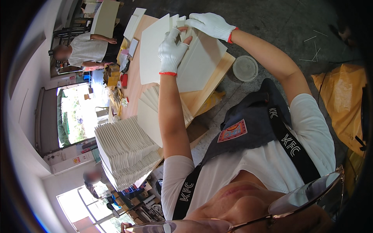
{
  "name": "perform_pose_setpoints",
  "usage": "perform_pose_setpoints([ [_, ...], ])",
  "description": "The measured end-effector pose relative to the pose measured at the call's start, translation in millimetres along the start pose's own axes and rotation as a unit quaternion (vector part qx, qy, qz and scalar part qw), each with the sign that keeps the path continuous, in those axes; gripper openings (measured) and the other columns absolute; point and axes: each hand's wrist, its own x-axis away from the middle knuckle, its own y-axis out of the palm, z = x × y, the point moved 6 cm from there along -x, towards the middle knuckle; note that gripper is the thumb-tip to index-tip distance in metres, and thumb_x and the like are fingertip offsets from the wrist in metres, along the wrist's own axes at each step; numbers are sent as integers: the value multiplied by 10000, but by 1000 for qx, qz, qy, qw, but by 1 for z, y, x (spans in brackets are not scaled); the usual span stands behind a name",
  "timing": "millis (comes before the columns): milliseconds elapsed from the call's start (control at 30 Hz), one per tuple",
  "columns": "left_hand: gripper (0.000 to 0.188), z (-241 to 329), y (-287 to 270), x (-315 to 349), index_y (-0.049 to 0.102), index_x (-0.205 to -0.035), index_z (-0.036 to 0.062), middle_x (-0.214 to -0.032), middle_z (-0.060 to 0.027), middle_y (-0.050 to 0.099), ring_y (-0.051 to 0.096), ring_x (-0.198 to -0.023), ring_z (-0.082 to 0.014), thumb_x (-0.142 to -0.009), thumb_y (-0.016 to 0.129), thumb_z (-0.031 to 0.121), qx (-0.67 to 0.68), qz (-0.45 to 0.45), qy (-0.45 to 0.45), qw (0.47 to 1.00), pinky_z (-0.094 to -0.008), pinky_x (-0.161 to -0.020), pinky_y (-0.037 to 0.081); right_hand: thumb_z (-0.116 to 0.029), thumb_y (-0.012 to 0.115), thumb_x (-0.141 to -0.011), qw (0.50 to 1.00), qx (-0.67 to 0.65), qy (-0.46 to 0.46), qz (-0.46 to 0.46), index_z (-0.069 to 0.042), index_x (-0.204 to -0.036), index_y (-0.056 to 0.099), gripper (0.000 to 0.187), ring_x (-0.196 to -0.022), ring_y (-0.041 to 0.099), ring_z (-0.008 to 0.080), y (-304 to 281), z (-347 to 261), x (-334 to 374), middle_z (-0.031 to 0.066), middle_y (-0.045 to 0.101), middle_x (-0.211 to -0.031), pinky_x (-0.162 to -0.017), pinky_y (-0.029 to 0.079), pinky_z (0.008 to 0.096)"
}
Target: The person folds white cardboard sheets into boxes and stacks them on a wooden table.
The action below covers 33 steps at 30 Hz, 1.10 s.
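Both my hands wear white knit gloves with red cuffs and meet at the far edge of several thin white boards fanned out on the wooden table. My left hand (173, 52), its thumb and forefinger bare, is closed on a small white folded piece (181, 24) at the boards' edge. From the right, my right hand (213, 25) reaches to the same piece with its fingers together, their tips partly hidden. Under my hands lies a large white board (200, 64). Another white board (151, 54) is spread to the left of my left hand.
A tall stack of white boards (126, 149) stands left of my left forearm. The wooden table (134, 91) carries a red object (124, 80) and loose items. A round lid or bucket (245, 68) is on the floor, a yellow sack (342, 105) at right. Two people are at left.
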Motion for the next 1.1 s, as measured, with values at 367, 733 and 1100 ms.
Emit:
perform_pose_setpoints([
  [367,292,6,-7,3,669,-1175,261,-936,-109,653,668,-766,-293,-904,597,181,22,40,39,998,-379,-693,525,-510,369,-994,1000,-2,15,7,-143,-1023,621,446,-856,635,363,-5,-5,3,130,679,-883,-755,484,466],
  [733,372,4,-1,4,670,-1146,277,-949,-90,674,670,-838,-282,-788,768,295,-11,30,55,998,-377,-750,537,-494,357,-1000,1000,-2,14,17,-125,-998,609,447,-863,632,367,2,1,1,139,673,-871,-757,480,474],
  [1100,590,13,-5,8,509,-1370,293,-1038,-129,651,658,-853,-351,-819,711,229,-56,56,74,994,-428,-746,535,-580,491,-939,956,-216,197,30,-70,-1081,622,545,-616,619,161,-37,-9,12,68,694,-909,-570,507,292],
])
